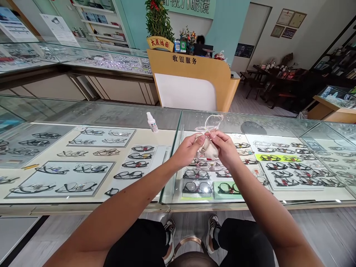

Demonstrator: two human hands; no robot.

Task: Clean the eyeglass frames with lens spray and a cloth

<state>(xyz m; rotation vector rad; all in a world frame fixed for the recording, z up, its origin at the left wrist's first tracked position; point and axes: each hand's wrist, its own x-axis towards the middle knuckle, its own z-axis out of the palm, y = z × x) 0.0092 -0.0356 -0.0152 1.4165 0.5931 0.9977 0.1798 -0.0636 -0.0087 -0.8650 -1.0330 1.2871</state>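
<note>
Both hands meet above the right part of the glass display counter [171, 178]. My left hand [189, 149] is closed on a bunched whitish cloth [210, 150] from its left side. On the other side my right hand [223, 145] pinches at the cloth's upper edge, fingertips close to those of my left hand. A small object between the fingertips is too small to make out. Just beyond the hands, a clear-framed pair of glasses [213, 121] rests on the glass top. A white spray bottle [152, 122] stands upright to the left.
Rows of eyeglasses [91, 187] lie under the glass on both sides. A wooden cashier desk [191, 78] with a plant [158, 22] stands beyond the counter. A stool [191, 259] is below, between the person's legs. A dark round mark [253, 128] shows right of the glasses.
</note>
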